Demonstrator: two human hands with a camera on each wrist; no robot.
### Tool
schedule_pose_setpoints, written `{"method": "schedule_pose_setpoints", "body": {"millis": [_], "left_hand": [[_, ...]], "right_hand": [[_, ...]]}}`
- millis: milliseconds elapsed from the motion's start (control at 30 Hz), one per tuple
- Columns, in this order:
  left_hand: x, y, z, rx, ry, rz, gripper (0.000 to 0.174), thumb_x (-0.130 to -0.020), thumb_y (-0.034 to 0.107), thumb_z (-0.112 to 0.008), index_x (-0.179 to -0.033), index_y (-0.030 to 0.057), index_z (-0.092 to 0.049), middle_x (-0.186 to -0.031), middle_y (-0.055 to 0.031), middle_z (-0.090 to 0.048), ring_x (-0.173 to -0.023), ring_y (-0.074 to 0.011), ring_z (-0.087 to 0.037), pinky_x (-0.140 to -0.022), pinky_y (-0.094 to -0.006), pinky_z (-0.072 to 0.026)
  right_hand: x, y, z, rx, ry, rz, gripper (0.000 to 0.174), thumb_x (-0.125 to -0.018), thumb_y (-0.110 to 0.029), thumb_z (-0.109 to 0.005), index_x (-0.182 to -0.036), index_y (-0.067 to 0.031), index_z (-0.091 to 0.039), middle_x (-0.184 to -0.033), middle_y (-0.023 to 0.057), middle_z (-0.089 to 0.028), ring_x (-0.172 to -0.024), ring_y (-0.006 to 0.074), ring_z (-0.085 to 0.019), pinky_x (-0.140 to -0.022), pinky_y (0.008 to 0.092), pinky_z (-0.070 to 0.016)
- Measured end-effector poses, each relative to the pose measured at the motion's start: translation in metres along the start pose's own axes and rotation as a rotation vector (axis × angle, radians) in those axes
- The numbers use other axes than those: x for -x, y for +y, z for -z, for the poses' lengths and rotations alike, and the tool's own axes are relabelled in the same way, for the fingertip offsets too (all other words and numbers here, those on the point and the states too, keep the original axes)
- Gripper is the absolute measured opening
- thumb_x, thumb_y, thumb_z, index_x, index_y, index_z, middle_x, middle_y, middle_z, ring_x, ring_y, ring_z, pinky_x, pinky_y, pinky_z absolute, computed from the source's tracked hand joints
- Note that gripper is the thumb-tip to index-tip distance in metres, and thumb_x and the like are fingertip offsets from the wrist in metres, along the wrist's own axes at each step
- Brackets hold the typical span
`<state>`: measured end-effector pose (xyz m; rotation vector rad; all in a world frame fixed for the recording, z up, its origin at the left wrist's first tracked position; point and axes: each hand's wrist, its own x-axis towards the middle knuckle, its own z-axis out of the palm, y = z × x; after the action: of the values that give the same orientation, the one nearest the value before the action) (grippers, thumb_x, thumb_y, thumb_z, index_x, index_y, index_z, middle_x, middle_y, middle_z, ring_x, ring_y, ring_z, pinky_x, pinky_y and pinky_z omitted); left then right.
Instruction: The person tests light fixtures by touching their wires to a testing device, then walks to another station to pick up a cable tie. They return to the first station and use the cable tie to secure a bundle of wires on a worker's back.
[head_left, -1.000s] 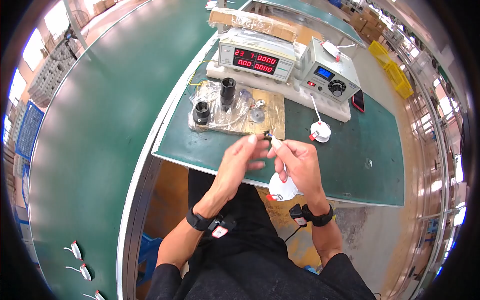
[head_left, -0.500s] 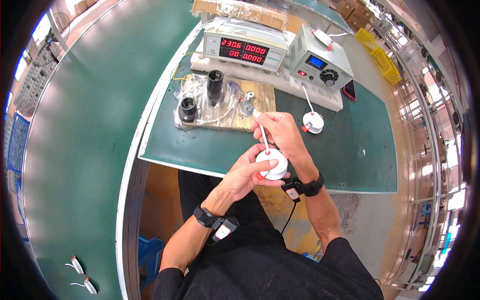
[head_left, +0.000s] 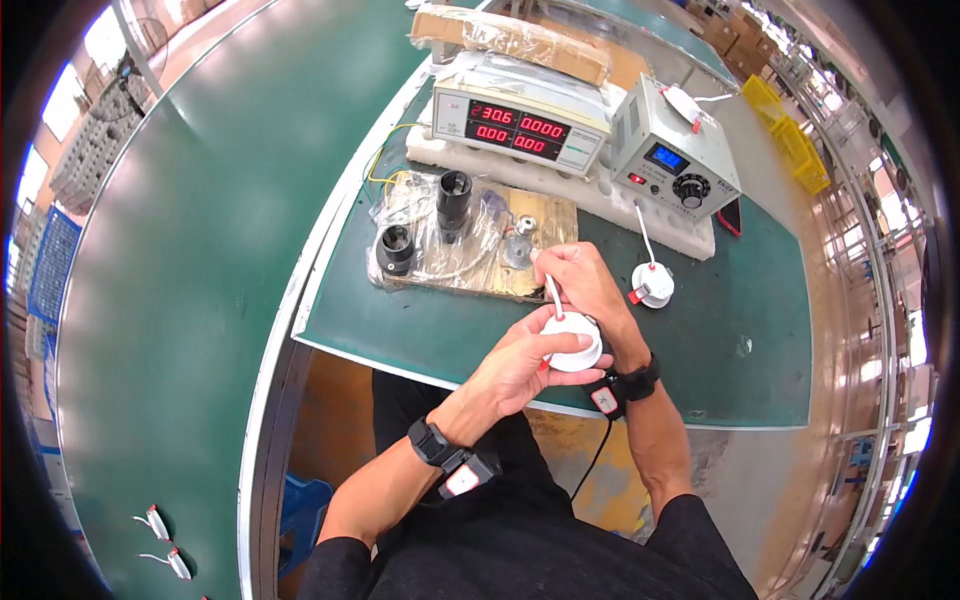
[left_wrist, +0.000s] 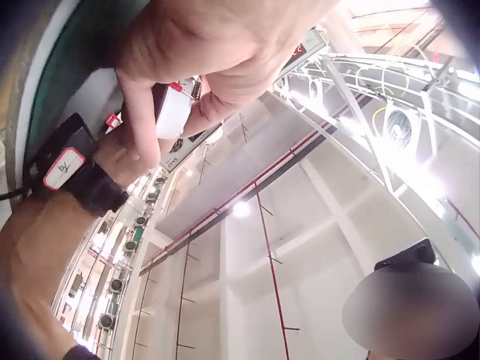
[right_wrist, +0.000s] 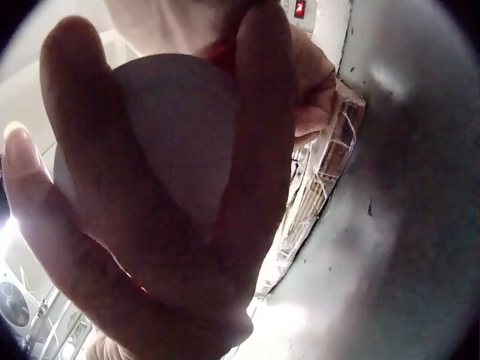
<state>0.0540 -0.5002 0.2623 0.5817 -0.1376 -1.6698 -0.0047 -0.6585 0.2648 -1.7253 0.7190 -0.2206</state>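
Observation:
A round white lamp [head_left: 572, 343] with red clips lies in the left hand [head_left: 515, 368], whose thumb is on its face and whose fingers are beneath it. From its edge a white cable [head_left: 555, 292] runs up to the right hand [head_left: 588, 290], which pinches the cable's end between thumb and fingertips. That end is beside a metal disc [head_left: 517, 252] on the wrapped board [head_left: 530, 285]; whether they touch cannot be told. In the right wrist view the left hand's fingers [right_wrist: 259, 127] spread across the lamp [right_wrist: 176, 127].
Behind the board stand a meter [head_left: 520, 115] with red digits and a grey box [head_left: 675, 150] with a dial. Two black sockets [head_left: 453, 200] stand on the board. Another white lamp [head_left: 653, 286] lies to the right. More lamps [head_left: 157, 524] lie on the green surface at the left.
Since a second ago, the left hand has moved from the cable's end to grip the lamp, and the right hand has brought the cable's end to the board. The meter's digits differ.

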Motion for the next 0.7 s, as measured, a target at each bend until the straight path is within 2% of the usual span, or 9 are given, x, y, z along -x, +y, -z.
{"method": "schedule_pose_setpoints", "body": {"millis": [133, 433, 700], "left_hand": [[0.000, 0.000, -0.007, -0.027, 0.043, -0.049, 0.038, -0.093, 0.000, -0.065, -0.128, 0.0015, -0.051, -0.119, -0.0162, -0.064, -0.107, -0.0366, -0.069, -0.089, -0.0399, -0.0632], [-0.001, 0.016, -0.013, -0.102, 0.056, -0.026, 0.037, -0.094, 0.002, -0.064, -0.128, -0.0019, -0.050, -0.118, -0.0172, -0.064, -0.106, -0.0365, -0.069, -0.087, -0.0386, -0.0639], [-0.003, 0.018, -0.002, -0.102, 0.020, -0.003, 0.039, -0.093, 0.002, -0.066, -0.129, -0.0027, -0.051, -0.118, -0.0175, -0.065, -0.107, -0.0362, -0.069, -0.089, -0.0403, -0.0629]], "right_hand": [[0.000, -0.004, 0.000, 0.031, -0.016, 0.033, 0.031, -0.085, -0.023, -0.059, -0.067, 0.0015, -0.061, -0.053, 0.0007, -0.051, -0.049, 0.0076, -0.046, -0.046, 0.0280, -0.0361], [-0.006, -0.008, 0.001, -0.025, -0.028, -0.012, 0.030, -0.085, -0.022, -0.061, -0.067, 0.0013, -0.061, -0.053, 0.0006, -0.050, -0.048, 0.0075, -0.045, -0.045, 0.0272, -0.0355], [-0.007, -0.008, -0.003, 0.013, 0.010, -0.041, 0.031, -0.086, -0.022, -0.061, -0.069, 0.0028, -0.063, -0.055, 0.0027, -0.054, -0.050, 0.0093, -0.050, -0.047, 0.0287, -0.0397]]}}
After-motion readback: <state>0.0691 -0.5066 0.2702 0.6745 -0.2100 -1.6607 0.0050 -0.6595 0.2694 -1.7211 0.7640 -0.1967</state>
